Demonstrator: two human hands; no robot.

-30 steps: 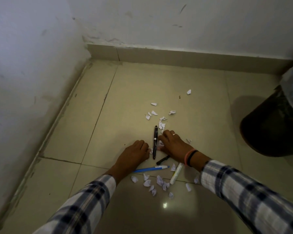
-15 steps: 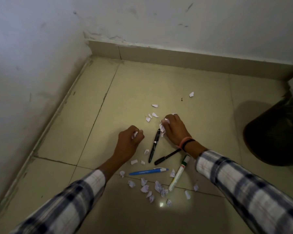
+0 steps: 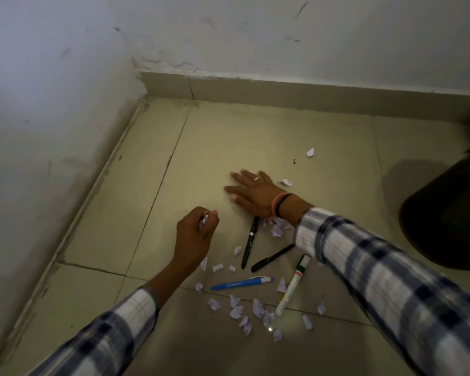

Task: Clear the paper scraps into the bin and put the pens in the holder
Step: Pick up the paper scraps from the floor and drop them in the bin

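Observation:
White paper scraps (image 3: 236,312) lie scattered over the tiled floor, most near the bottom, one far scrap (image 3: 310,152) apart. My left hand (image 3: 196,234) is closed around a few scraps. My right hand (image 3: 251,192) lies flat on the floor with fingers spread, a small pile of scraps (image 3: 278,227) under its wrist. Between the hands lie a black pen (image 3: 250,241), a second black pen (image 3: 272,258), a blue pen (image 3: 242,283) and a white marker (image 3: 292,286). The dark bin (image 3: 445,218) stands at the right edge. No pen holder is in view.
The floor ends in a wall corner at the far left, with a skirting strip (image 3: 282,96) along the back wall. Another scrap (image 3: 286,182) lies just right of my right hand.
My right hand has moved away from me, opened and flattened on the floor, leaving scraps behind near its wrist. My left hand has lifted slightly, still closed on scraps.

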